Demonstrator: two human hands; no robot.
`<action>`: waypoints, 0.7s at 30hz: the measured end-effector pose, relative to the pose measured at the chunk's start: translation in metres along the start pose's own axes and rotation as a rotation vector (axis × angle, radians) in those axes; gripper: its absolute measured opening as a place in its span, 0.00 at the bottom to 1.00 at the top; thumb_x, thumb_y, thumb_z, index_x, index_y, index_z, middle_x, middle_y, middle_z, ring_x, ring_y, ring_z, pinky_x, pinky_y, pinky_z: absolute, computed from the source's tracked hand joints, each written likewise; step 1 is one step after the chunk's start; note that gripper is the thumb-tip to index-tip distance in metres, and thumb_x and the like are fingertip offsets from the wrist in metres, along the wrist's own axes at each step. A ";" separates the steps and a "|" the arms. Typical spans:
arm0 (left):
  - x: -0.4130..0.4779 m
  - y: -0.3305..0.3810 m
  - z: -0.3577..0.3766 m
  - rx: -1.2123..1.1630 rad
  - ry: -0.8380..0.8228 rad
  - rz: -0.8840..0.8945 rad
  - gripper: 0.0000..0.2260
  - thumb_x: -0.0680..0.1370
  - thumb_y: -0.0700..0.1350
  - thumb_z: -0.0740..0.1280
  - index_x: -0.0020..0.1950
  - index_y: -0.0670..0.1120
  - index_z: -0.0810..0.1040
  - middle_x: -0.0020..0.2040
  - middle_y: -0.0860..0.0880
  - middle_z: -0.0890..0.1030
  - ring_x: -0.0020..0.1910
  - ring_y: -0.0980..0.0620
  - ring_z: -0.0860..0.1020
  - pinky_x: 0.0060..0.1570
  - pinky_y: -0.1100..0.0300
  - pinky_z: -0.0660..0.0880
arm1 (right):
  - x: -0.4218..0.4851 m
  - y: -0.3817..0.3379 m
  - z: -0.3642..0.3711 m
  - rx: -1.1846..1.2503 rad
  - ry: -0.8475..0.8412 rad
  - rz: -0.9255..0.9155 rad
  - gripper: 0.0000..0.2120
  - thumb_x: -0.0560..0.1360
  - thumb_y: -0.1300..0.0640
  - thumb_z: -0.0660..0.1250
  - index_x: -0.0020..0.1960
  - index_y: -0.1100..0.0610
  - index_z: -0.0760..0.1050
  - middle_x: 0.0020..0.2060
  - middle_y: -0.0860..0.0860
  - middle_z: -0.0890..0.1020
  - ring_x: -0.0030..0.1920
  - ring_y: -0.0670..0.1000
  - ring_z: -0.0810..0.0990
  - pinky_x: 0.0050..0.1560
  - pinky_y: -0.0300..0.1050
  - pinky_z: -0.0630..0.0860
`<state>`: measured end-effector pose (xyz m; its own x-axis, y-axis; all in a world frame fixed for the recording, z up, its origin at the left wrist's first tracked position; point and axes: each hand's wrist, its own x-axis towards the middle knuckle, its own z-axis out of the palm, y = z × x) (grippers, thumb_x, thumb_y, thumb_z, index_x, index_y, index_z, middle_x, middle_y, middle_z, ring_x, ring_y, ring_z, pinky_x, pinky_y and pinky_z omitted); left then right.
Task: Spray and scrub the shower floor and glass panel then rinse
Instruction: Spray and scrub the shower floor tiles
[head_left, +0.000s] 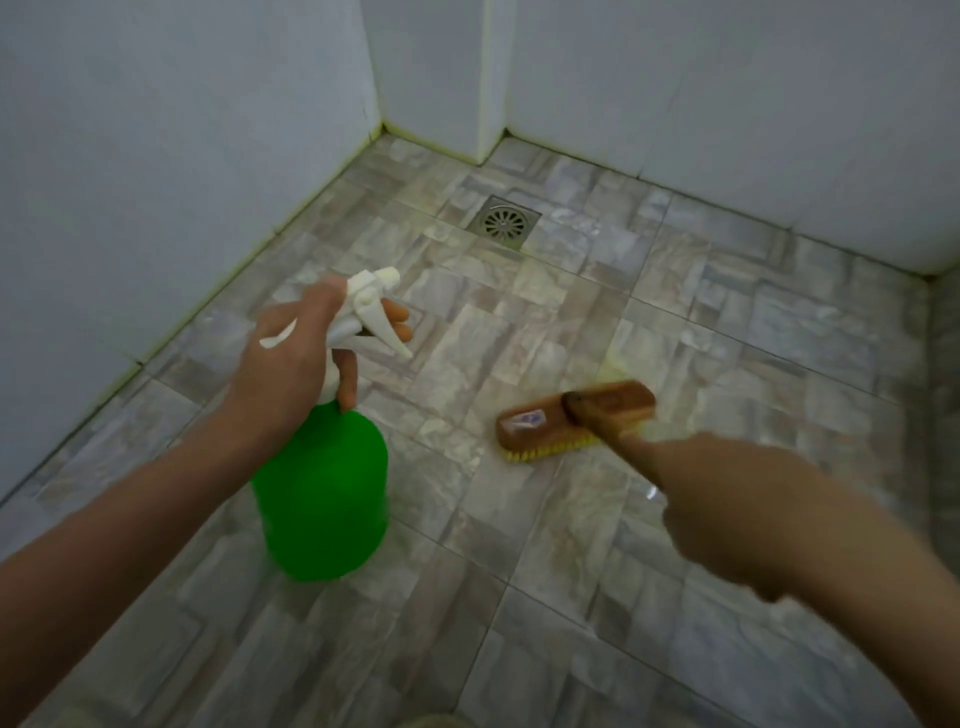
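Observation:
My left hand (291, 364) grips the neck of a green spray bottle (324, 499) with a white trigger head, held above the tiled shower floor (519, 597) at the left. Two fingers curl in front of the trigger. My right hand (737, 509) holds the wooden handle of a scrub brush (574, 415). The brush head is brown wood with yellow bristles, and the bristles press on the floor in the middle of the view. Yellowish foam lies on the tiles just beyond the brush. No glass panel is visible.
A square metal floor drain (503, 222) sits near the far corner. White tiled walls (156, 156) close the floor on the left and at the back, with a jutting corner (483, 104) behind the drain. Yellowish grime lines the base of the left wall.

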<state>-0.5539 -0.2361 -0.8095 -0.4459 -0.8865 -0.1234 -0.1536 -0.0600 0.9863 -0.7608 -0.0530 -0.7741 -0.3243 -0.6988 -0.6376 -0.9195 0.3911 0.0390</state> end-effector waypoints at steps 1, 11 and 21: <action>0.001 0.000 0.004 -0.007 -0.008 -0.007 0.21 0.78 0.55 0.54 0.46 0.45 0.83 0.47 0.48 0.87 0.18 0.53 0.69 0.21 0.63 0.68 | 0.002 -0.002 0.011 -0.046 0.013 0.001 0.43 0.79 0.61 0.57 0.73 0.35 0.29 0.40 0.49 0.72 0.28 0.46 0.69 0.28 0.40 0.70; -0.004 0.003 0.040 -0.015 -0.139 0.008 0.22 0.75 0.61 0.56 0.41 0.51 0.86 0.45 0.49 0.87 0.18 0.52 0.68 0.22 0.62 0.68 | -0.048 0.020 0.028 0.028 -0.057 0.059 0.37 0.78 0.62 0.55 0.77 0.40 0.39 0.42 0.49 0.71 0.29 0.47 0.68 0.31 0.41 0.69; -0.004 0.007 0.076 -0.008 -0.257 0.039 0.25 0.72 0.62 0.56 0.47 0.46 0.84 0.48 0.46 0.87 0.18 0.50 0.68 0.23 0.61 0.68 | -0.054 0.071 0.050 0.243 -0.050 0.238 0.43 0.77 0.64 0.56 0.72 0.31 0.33 0.44 0.52 0.72 0.26 0.47 0.74 0.27 0.41 0.78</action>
<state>-0.6200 -0.1979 -0.8105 -0.6612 -0.7424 -0.1078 -0.1253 -0.0324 0.9916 -0.7979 0.0426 -0.7758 -0.5064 -0.5431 -0.6698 -0.7378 0.6750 0.0105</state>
